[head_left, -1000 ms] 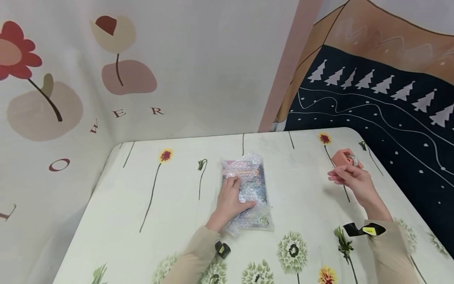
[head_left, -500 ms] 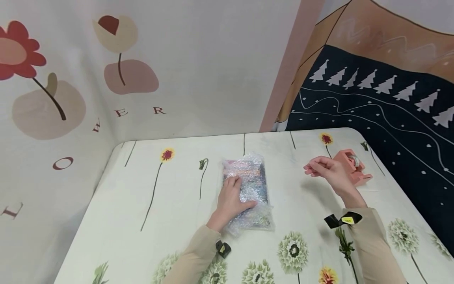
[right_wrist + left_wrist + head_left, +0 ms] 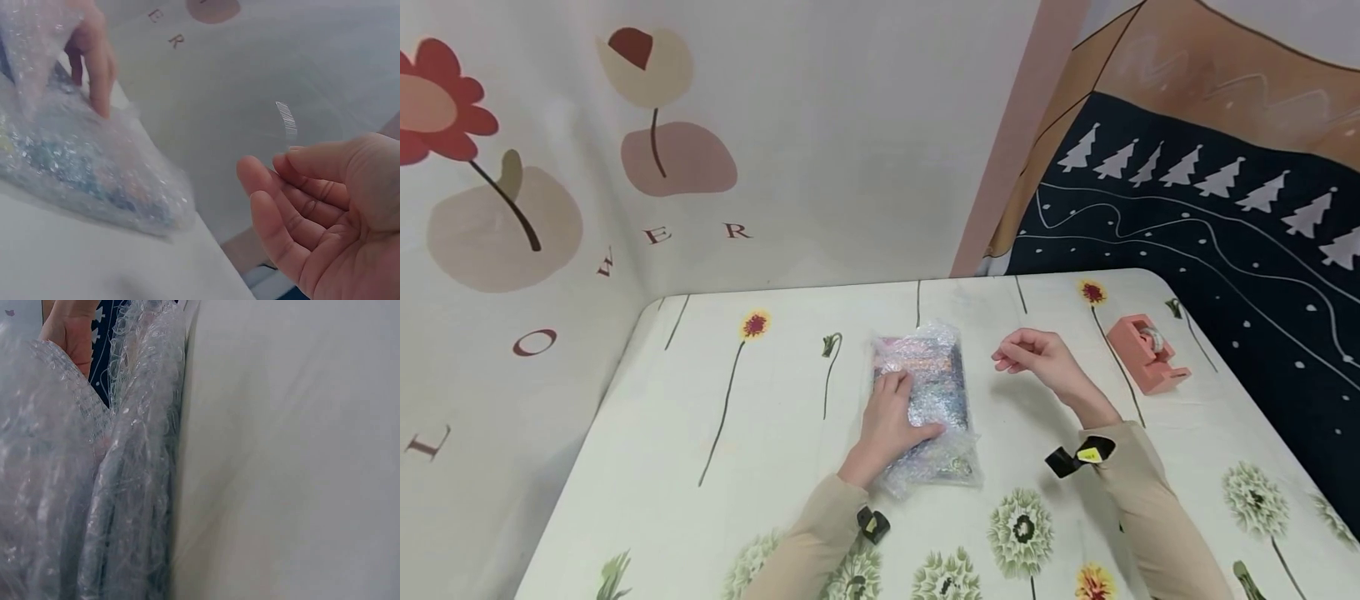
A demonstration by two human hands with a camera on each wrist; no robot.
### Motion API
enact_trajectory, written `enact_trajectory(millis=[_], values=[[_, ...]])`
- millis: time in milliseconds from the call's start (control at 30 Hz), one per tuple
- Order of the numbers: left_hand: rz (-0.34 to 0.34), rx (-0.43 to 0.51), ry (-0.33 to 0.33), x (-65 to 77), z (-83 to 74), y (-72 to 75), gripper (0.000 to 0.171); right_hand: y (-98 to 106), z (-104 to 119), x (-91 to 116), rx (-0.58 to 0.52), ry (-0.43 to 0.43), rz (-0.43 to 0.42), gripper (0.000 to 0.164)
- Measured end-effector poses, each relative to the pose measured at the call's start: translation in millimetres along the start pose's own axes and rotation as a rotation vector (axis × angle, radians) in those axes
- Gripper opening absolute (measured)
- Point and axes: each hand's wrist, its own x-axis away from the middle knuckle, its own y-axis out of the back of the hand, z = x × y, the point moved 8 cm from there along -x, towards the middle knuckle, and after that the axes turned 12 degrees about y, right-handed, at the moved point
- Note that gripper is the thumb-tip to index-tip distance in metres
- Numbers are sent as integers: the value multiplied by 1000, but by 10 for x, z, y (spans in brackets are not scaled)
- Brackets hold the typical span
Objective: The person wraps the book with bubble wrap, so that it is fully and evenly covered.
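A flat, colourful, book-like item in bubble wrap (image 3: 938,396) lies on the table. My left hand (image 3: 886,429) presses on its left part, thumb spread toward the lower right and fingers toward the top. In the right wrist view, the fingers (image 3: 97,72) point down onto the wrap. Loose wrap fills the left side of the left wrist view. My right hand (image 3: 1041,358) is held above the table, right of the package. Between its thumb and index finger it pinches a short strip of clear tape (image 3: 286,122), whose free end sticks up.
A coral-pink tape dispenser (image 3: 1144,358) with a roll of tape stands at the right of the table. The table wears a flower-print cloth (image 3: 790,467). Printed curtains (image 3: 842,150) hang behind and beside it.
My right hand has moved left from beside the tape dispenser toward the package, carrying the tape strip. The left hand and the package have stayed in place.
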Motion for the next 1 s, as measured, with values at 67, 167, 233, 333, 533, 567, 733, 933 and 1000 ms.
enact_trajectory(millis=[67, 167, 233, 333, 533, 567, 733, 933, 1000], values=[[-2, -1, -1, -1, -2, 2, 88, -82, -24, -35, 5, -3, 17, 23], [-3, 2, -1, -2, -6, 9, 88, -202, -54, -80, 9, -1, 43, 21], [-4, 8, -2, -1, -10, 14, 88, -277, -69, -106, 6, 4, 54, 20], [-7, 12, -6, 0, -14, 18, 88, -382, -85, -141, 6, 25, 70, 18], [-15, -3, -10, 0, -12, 15, 89, -612, -138, -195, -5, 81, 126, 15], [-16, -6, -10, -1, -10, 13, 89, -651, -147, -204, 4, 95, 135, 14], [-14, -12, -7, -7, -5, 8, 89, -826, -156, -235, 36, 161, 180, 10], [-15, -17, -6, -9, 4, -9, 90, -954, 18, -238, 12, 216, 211, 6], [-17, -21, -7, -9, 7, -12, 91, -977, 81, -242, 19, 258, 217, 5]])
